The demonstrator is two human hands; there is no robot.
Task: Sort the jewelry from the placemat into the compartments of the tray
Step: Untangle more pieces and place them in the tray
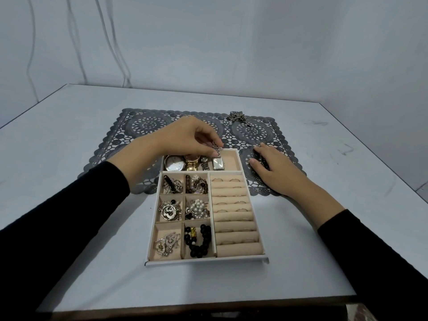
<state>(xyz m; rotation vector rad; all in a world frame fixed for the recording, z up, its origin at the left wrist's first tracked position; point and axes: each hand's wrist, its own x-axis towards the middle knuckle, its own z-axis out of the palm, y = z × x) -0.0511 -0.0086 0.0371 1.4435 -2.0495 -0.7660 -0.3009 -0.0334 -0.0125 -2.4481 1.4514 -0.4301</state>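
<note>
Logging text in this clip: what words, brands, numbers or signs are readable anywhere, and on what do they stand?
No text can be read.
Round watch dial, in the tray: any markings are too small and blurred to read.
Rectangular watch dial: the same.
Placemat: only a lace pattern, no writing.

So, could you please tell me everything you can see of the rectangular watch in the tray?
The rectangular watch has a silvery case, a pale face and a dark metal link band. Its case lies in the long far compartment of the tray, to the right of the other watches. The left hand pinches the raised end of its band.
</note>
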